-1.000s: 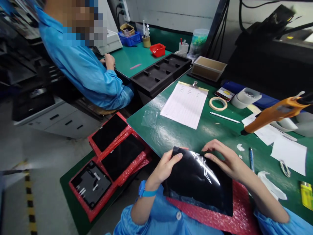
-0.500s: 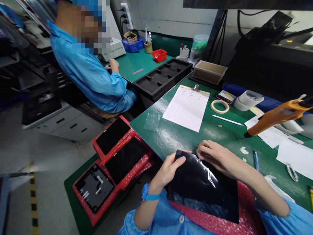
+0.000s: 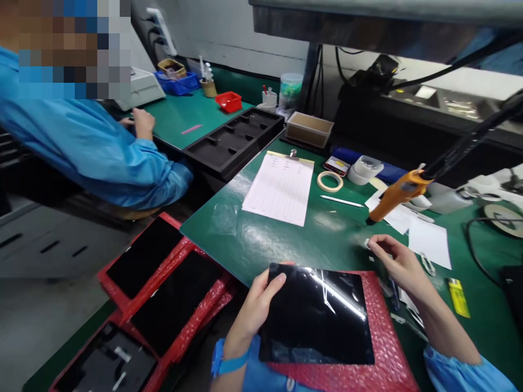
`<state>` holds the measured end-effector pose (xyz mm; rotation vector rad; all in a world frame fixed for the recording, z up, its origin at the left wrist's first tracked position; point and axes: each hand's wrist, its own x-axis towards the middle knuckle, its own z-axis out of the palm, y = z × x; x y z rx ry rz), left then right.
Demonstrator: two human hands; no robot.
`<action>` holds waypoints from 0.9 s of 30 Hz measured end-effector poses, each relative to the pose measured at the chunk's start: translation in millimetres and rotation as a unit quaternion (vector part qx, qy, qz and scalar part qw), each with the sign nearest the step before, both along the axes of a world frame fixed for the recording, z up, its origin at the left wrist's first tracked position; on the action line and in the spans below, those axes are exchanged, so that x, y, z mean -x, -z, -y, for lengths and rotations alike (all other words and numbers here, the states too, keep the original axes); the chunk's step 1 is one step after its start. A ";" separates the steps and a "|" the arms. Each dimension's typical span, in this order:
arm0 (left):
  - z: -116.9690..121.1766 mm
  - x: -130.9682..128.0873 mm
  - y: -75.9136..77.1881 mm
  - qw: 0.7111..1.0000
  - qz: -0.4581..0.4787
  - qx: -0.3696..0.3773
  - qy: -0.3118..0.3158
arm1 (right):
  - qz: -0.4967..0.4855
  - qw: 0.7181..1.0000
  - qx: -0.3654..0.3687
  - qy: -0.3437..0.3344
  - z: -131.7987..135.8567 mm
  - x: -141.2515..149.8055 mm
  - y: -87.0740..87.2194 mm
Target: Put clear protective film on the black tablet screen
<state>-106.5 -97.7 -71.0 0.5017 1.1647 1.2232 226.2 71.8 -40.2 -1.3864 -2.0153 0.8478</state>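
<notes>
My left hand (image 3: 256,300) grips the upper left corner of a black, glossy tablet screen (image 3: 314,321), thumb on its face. The screen lies tilted over my lap, on a sheet of red bubble wrap (image 3: 388,332). My right hand (image 3: 398,264) is off to the right of the screen, above the green table (image 3: 278,245). Its thumb and index finger pinch a small white scrap (image 3: 367,243). What the scrap is made of I cannot tell.
An orange electric screwdriver (image 3: 394,198) hangs beyond my right hand. Further back are a clipboard (image 3: 281,188), a tape roll (image 3: 330,182) and a white pen (image 3: 341,201). A yellow lighter (image 3: 459,297) lies right. More screens (image 3: 145,253) rest on red wrap at left, near a seated co-worker (image 3: 81,141).
My right hand has moved from the screen's top edge to the right, now with a white scrap in its fingers. The view has swung right; the left hand keeps the screen's corner.
</notes>
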 end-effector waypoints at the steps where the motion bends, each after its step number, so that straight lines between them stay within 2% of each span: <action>1: 1.1 -0.2 1.3 1.000 0.000 0.004 -0.004 | 0.017 0.999 -0.001 0.028 -0.5 -10.2 6.0; 5: 4.9 -0.6 0.2 1.000 0.002 0.013 -0.005 | 0.088 0.993 0.009 0.084 -0.9 -40.4 25.9; 9: 6.3 -0.3 -4.7 1.000 -0.009 0.023 -0.012 | 0.143 0.984 0.009 0.104 0.5 -55.0 37.5; 17: 7.8 -0.8 -4.9 0.999 -0.004 0.045 -0.017 | 0.195 0.969 -0.015 0.148 -2.9 -53.9 62.2; 23: 8.8 2.5 10.3 0.999 -0.015 0.047 -0.012 | 0.210 0.964 -0.040 0.160 -1.9 -54.1 68.9; 27: 9.1 1.3 8.1 0.998 -0.030 0.054 -0.027 | 0.212 0.961 -0.044 0.175 -1.9 -50.7 72.1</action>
